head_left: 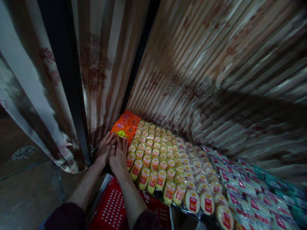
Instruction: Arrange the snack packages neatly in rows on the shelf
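Orange snack packets [124,125] stand in a row at the left end of a display shelf, overlapping one behind another. Close together at the lower edge of the front packet are my left hand [105,149] and my right hand [119,156]. The fingers of both are bent and closed against it, with some fingertips hidden. Just right of my right hand begin rows of small clear-wrapped yellow cakes [144,177] with red and orange labels.
White packets with red labels [240,182] and teal packets [275,179] lie farther right. A red perforated basket [112,204] is below my forearms. Patterned curtains [192,64] hang behind, and a dark post [68,70] rises at the left.
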`<state>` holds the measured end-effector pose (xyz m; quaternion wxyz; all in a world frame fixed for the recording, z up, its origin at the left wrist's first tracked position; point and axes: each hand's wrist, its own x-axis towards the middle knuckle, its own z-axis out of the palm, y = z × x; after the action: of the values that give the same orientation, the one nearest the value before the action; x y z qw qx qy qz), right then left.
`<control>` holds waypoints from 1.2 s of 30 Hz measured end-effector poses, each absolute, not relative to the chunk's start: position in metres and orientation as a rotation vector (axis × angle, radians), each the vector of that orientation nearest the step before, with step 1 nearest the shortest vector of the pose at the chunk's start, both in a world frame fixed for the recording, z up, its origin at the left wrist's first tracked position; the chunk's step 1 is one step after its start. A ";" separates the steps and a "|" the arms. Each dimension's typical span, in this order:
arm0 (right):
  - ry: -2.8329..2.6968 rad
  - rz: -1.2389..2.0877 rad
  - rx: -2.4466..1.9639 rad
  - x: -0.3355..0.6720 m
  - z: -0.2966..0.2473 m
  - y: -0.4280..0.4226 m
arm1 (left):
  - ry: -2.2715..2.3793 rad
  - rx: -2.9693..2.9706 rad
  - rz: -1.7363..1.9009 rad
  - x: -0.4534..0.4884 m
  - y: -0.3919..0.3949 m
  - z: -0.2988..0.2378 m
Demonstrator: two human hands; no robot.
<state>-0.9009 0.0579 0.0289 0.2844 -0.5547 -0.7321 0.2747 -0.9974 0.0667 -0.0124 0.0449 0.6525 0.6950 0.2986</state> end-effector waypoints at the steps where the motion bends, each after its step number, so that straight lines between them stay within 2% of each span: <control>1: -1.969 0.738 -1.466 -0.900 0.029 0.060 | 2.114 2.041 0.894 -0.997 0.066 -0.013; 5: -1.987 0.671 -1.401 -0.887 0.044 0.079 | 2.160 2.156 0.959 -0.991 0.059 -0.007; 10: -2.241 0.223 -1.624 -0.850 0.088 0.144 | 2.144 2.234 1.067 -0.976 0.053 0.007; 14: -2.267 0.204 -1.764 -0.830 0.099 0.188 | 2.119 2.240 1.052 -0.969 0.054 0.008; 20: -2.273 0.191 -1.894 -0.835 0.086 0.210 | 2.101 2.223 1.015 -0.969 0.055 0.006; 36: -2.356 0.245 -1.789 -0.847 0.083 0.228 | 2.083 2.187 1.010 -0.970 0.054 0.007</control>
<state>-0.8468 0.2280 0.0826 0.0863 -0.6004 -0.7907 0.0823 -0.9697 0.0538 0.0073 -0.0214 0.6865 0.6539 0.3172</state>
